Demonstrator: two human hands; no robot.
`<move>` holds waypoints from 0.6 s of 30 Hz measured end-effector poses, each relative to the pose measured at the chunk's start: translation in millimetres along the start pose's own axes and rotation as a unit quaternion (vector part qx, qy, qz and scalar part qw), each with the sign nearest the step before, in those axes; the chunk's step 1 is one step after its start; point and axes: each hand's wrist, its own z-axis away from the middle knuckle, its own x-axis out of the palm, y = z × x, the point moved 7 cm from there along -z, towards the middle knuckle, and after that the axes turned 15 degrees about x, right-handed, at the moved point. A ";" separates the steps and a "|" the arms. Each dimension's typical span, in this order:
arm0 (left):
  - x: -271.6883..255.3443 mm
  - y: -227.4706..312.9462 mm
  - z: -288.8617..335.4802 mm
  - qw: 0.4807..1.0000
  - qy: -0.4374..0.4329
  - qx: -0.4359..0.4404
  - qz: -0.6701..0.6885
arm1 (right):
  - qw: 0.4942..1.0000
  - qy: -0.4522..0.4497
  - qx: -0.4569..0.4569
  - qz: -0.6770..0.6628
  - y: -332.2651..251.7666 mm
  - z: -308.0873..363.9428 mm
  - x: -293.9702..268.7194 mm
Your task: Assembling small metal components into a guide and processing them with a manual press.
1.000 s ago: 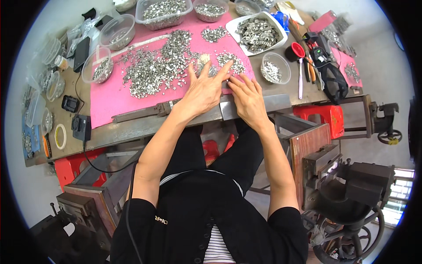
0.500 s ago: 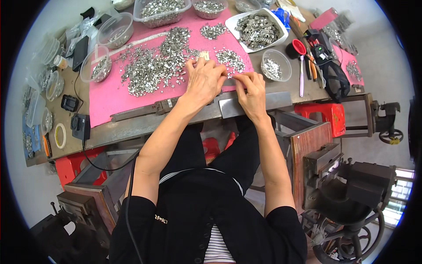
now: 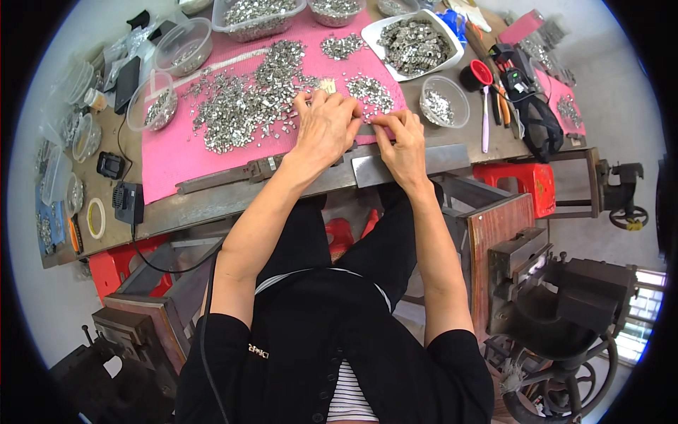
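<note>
My left hand [image 3: 325,126] is bent over the pink mat [image 3: 169,166], its thumb and fingers closed; whatever they pinch is too small to name. Close by, my right hand [image 3: 404,145] has thumb and forefinger pressed together, and I cannot make out what is between them. Just beyond the left fingers lies a small pale bundle of sticks [image 3: 328,85]. A little pile of shiny metal pieces [image 3: 370,93] sits past both fingertips. Left of my left hand spreads a large heap of small metal pieces [image 3: 236,113].
A white tray of metal parts [image 3: 417,46] and a clear round tub [image 3: 445,102] stand to the right, near a red cup [image 3: 480,73]. A flat metal plate [image 3: 371,172] lies at the front edge. Clear tubs [image 3: 182,48] line the left. Below right is a vise-like machine [image 3: 586,297].
My fingertips have moved slightly apart, and the tiny shiny piece seen between them before no longer shows. The forearms are almost unmoved.
</note>
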 end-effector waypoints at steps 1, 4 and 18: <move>0.4 0.5 -0.1 1.000 0.001 0.003 -0.009 | 1.000 -0.001 0.001 0.000 -1.2 -0.1 0.2; 2.6 2.3 -0.6 0.999 -0.014 0.005 -0.034 | 0.999 -0.001 0.004 0.036 -6.0 -2.4 0.5; -62.9 0.1 65.9 0.996 0.068 -0.052 0.016 | 0.989 -0.120 -0.043 -0.077 -50.7 9.7 13.5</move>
